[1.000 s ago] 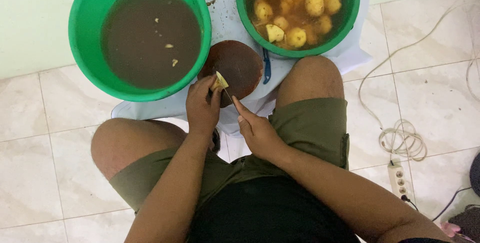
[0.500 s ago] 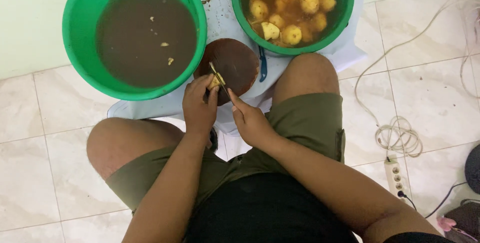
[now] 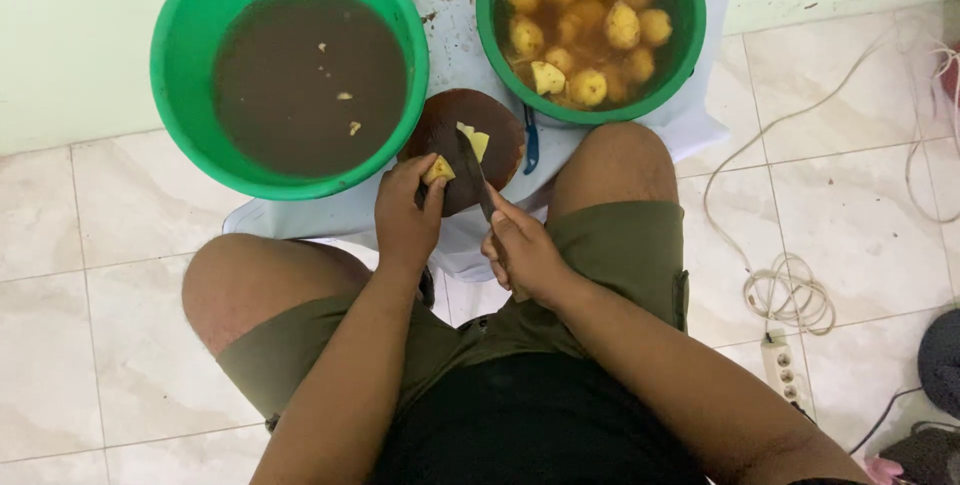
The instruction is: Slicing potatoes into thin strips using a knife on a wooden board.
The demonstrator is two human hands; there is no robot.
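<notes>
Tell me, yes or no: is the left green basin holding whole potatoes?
No. The left green basin holds only murky brown water with a few small scraps; the potatoes float in the right basin.

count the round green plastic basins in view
2. One round green plastic basin of murky brown water sits upper left; the other green basin, holding yellow potatoes, sits upper right. None seems hidden.

Both forearms reach forward from the bottom of the view and draw close together between the bare, spread knees. The left hand (image 3: 407,213) lies palm down, its fingers curled forward and pinched shut at the tips, the wrist straight in line with the forearm. The right hand (image 3: 522,250) sits just beside it and slightly nearer the body, fingers wrapped in a closed grip, the wrist bent inward toward the left hand.
</notes>
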